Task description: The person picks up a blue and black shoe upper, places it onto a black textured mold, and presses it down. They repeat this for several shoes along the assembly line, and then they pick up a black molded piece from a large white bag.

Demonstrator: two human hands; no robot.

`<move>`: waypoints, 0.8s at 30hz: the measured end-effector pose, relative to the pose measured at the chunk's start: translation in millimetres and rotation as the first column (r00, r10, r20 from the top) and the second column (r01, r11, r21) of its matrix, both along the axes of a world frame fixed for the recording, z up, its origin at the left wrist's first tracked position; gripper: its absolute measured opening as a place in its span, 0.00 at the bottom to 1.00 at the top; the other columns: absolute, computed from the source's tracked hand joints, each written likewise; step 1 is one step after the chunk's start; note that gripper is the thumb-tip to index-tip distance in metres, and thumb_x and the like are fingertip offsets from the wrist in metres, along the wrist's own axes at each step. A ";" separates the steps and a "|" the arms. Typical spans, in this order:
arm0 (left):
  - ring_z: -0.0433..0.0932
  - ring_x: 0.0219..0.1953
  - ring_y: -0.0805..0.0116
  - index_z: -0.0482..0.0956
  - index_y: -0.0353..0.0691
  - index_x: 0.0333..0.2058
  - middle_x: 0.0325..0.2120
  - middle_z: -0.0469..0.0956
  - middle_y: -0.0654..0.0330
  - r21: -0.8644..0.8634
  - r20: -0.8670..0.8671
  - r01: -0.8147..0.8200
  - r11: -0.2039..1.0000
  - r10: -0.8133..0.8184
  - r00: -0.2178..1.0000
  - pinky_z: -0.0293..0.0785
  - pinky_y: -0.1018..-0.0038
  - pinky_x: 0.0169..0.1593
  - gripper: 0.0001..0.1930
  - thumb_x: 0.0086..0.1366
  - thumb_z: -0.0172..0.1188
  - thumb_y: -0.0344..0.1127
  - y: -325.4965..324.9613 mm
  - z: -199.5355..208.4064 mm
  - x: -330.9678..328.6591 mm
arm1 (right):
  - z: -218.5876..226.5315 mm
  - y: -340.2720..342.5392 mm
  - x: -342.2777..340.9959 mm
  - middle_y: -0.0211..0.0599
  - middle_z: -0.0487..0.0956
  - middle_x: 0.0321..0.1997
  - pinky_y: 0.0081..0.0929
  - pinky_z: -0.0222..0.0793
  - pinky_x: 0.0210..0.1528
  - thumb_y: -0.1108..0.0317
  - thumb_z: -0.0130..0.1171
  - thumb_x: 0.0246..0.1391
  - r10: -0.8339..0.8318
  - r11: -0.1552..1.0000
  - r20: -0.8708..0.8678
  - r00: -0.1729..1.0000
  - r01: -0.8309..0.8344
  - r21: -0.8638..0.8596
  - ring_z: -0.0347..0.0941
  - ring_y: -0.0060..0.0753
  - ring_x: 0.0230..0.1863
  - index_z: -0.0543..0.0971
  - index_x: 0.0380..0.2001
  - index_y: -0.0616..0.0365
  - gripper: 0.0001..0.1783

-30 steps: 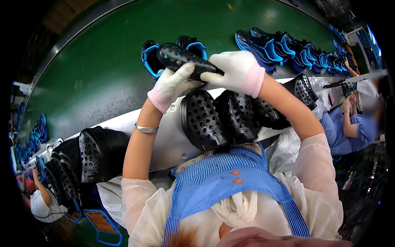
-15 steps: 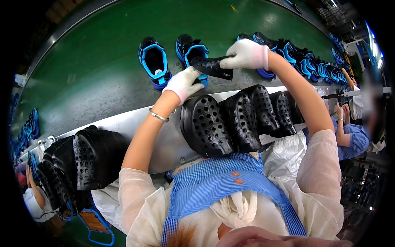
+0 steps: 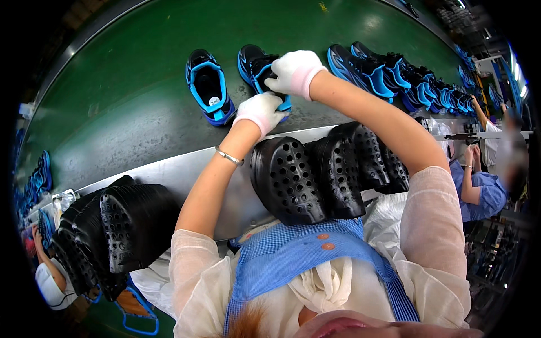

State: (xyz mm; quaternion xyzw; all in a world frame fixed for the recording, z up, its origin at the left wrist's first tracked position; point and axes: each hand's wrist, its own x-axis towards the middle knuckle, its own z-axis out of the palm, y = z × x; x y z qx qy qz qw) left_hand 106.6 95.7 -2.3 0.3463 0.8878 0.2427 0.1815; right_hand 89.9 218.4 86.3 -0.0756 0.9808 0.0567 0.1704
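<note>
A black and blue sneaker (image 3: 252,61) lies on the green surface, toe pointing away from me. My left hand (image 3: 262,111), in a white glove, is closed round its heel end. Over the shoe's opening is my right hand (image 3: 296,72), also gloved, its fingers bent down into it. These fingers close on the black perforated shoe insert, which is now mostly hidden between the glove and the shoe. To the left stands a matching sneaker (image 3: 207,87) with its opening bare and a round white label inside.
Stacks of black perforated inserts (image 3: 287,180) stand on the metal ledge (image 3: 163,169) close to my body, with more stacks (image 3: 135,225) at left. A row of blue and black sneakers (image 3: 360,70) runs off to the right. Co-workers sit at both sides, one in a blue top (image 3: 482,183).
My right hand has moved left and brought the black insert down into the sneaker's opening. My left hand has shifted slightly right, staying at the heel.
</note>
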 end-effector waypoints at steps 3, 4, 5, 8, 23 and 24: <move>0.76 0.40 0.48 0.79 0.37 0.37 0.35 0.79 0.47 -0.071 0.139 0.035 0.997 -0.025 0.990 0.72 0.62 0.45 0.20 0.56 0.58 0.49 2.6 -0.3 -10.9 | -15.9 -9.7 0.3 0.45 0.81 0.29 0.38 0.74 0.38 0.50 0.48 0.50 0.027 0.999 0.025 0.999 -0.028 0.029 0.78 0.45 0.34 0.83 0.26 0.54 0.21; 0.76 0.40 0.48 0.79 0.36 0.37 0.35 0.79 0.46 -0.076 0.161 0.069 0.995 -0.056 0.985 0.72 0.62 0.45 0.21 0.55 0.59 0.49 3.3 -0.4 -11.7 | -22.3 -8.9 0.0 0.45 0.81 0.29 0.38 0.74 0.38 0.50 0.48 0.50 0.028 0.999 0.029 0.999 -0.029 0.028 0.78 0.45 0.34 0.83 0.26 0.54 0.21; 0.76 0.40 0.48 0.79 0.34 0.37 0.35 0.78 0.44 -0.108 0.181 0.041 0.993 -0.021 0.983 0.72 0.63 0.46 0.22 0.53 0.61 0.49 5.4 -0.2 -11.6 | -29.0 -8.0 -0.3 0.43 0.81 0.31 0.38 0.74 0.38 0.50 0.47 0.50 0.010 0.998 0.061 0.998 -0.014 0.066 0.79 0.44 0.35 0.83 0.28 0.53 0.21; 0.76 0.40 0.48 0.79 0.36 0.38 0.36 0.78 0.44 -0.115 0.164 0.081 0.990 -0.061 0.985 0.72 0.63 0.46 0.22 0.53 0.61 0.50 4.4 -7.1 -13.5 | -35.9 -12.5 -5.9 0.37 0.82 0.36 0.38 0.74 0.37 0.53 0.51 0.49 0.013 0.990 0.129 0.992 -0.030 0.135 0.79 0.40 0.38 0.83 0.31 0.48 0.16; 0.75 0.42 0.49 0.79 0.42 0.42 0.39 0.78 0.47 -0.104 0.065 0.096 0.990 -0.090 0.994 0.72 0.63 0.46 0.23 0.55 0.57 0.53 -0.2 -14.8 -20.7 | -30.3 -22.7 -14.7 0.47 0.80 0.38 0.35 0.73 0.45 0.63 0.47 0.53 -0.059 0.992 0.070 0.996 0.066 -0.105 0.78 0.48 0.40 0.80 0.39 0.56 0.16; 0.75 0.42 0.49 0.79 0.42 0.42 0.39 0.78 0.47 -0.099 0.062 0.121 0.988 -0.116 0.991 0.72 0.63 0.46 0.23 0.55 0.57 0.53 5.1 -3.4 -19.0 | -39.6 -17.2 -17.1 0.46 0.81 0.39 0.34 0.73 0.45 0.64 0.47 0.53 0.003 0.997 0.056 0.998 0.002 -0.079 0.78 0.47 0.40 0.80 0.39 0.56 0.15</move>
